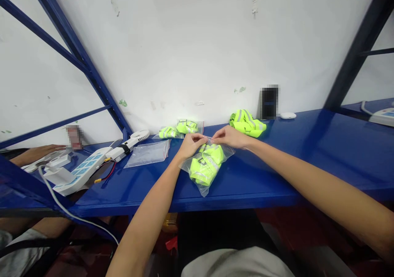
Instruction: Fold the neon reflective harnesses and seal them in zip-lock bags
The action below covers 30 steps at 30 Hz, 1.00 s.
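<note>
A clear plastic bag (203, 186) with a folded neon-yellow reflective item (205, 166) inside lies near the front edge of the blue table. My left hand (192, 144) pinches the bag's top edge at its left part. Close beside it, my right hand (227, 136) pinches the same edge, its fingertips almost touching the left ones. Behind my right hand rests a loose neon-yellow bundle (246, 123) with grey stripes, unbagged.
Left of my hands lie a flat clear bag (147, 154), bagged yellow items (186, 126), a white fan (140, 135) and a power strip (88, 168). A white case (288, 115) sits at the back right. Another person's hand (46, 150) is at far left.
</note>
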Motion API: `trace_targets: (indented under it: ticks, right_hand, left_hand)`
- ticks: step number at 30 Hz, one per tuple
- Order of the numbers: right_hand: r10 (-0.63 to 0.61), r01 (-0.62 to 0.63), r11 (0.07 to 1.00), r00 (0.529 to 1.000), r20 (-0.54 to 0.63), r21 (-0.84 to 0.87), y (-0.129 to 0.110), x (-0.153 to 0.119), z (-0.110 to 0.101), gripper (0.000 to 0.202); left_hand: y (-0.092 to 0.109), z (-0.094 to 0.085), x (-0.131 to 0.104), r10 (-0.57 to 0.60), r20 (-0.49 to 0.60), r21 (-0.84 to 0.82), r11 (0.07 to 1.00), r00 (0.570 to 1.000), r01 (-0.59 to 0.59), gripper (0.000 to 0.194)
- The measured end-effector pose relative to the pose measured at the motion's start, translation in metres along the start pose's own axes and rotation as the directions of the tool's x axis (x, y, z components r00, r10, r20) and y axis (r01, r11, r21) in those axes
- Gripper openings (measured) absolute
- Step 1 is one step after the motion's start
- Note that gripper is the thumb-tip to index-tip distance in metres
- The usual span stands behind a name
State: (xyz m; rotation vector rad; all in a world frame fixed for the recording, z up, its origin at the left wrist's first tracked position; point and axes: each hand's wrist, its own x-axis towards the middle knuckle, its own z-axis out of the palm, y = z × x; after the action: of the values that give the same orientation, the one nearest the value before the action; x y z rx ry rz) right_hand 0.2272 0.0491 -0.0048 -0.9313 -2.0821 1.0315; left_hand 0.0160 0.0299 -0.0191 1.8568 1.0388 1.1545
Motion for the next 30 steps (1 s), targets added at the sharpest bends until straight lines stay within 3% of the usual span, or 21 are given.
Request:
trace_targets:
  ticks: [3,9,20,25,30]
  right_hand:
    - [0.018,-0.018,1.0,1.0,0.004,-0.012,0.0,0.0,-0.001,0.036]
    - [0.041,-0.041,0.999,0.999,0.005,0.002,0.0,-0.001,0.002,0.03]
    - [0.054,-0.055,0.998,0.998,-0.029,-0.034,-0.004,-0.003,0.005,0.026]
    - [0.087,-0.084,0.984,0.996,-0.011,0.158,-0.001,-0.004,0.01,0.02]
    - [0.115,-0.107,0.948,0.993,-0.006,0.299,0.002,-0.003,0.015,0.018]
  left_hand:
    - [-0.004,0.001,0.001,0.032,-0.031,0.02,0.999,0.999,-0.031,0.028]
    - [-0.006,0.001,0.002,0.042,0.037,-0.04,0.998,0.998,-0.041,0.027]
    - [-0.006,0.002,0.001,0.066,0.054,-0.054,0.997,0.996,-0.064,0.03]
    - [-0.002,0.003,0.001,0.112,0.07,-0.037,0.993,0.991,-0.109,0.026]
    - [0.001,0.003,0.0,0.077,0.059,-0.023,0.997,0.995,-0.076,0.022]
